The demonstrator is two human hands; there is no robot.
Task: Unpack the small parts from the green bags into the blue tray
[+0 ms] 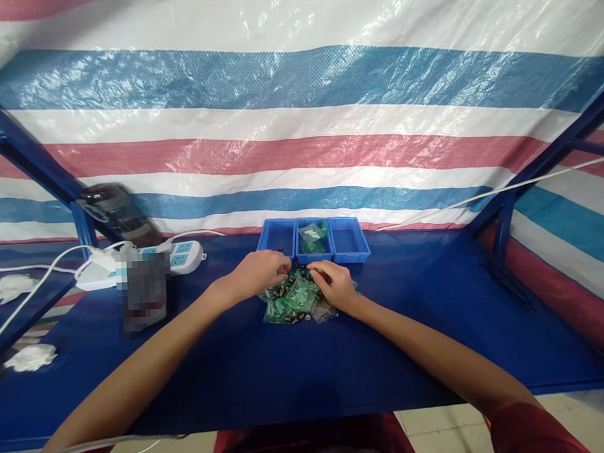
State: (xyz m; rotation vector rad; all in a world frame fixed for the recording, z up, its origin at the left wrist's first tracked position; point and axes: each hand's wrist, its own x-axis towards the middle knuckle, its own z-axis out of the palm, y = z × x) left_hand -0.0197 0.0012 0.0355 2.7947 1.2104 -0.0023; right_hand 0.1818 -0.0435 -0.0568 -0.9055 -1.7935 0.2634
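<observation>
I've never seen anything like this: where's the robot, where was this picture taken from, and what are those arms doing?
There's no robot here: the two arms belong to a person working bare-handed. The single picture comes from a camera worn on that person's head, looking forward and down.

On the blue table lies a pile of green pieces, some in clear bags, with small dark parts among them. The left hand and right hand are both at the pile, fingers bent; what they hold, if anything, is too small to tell.

Just beyond stand three blue bins side by side; the middle one holds a green packet. Off to the left is a white power strip, and a striped sheet hangs behind.
</observation>
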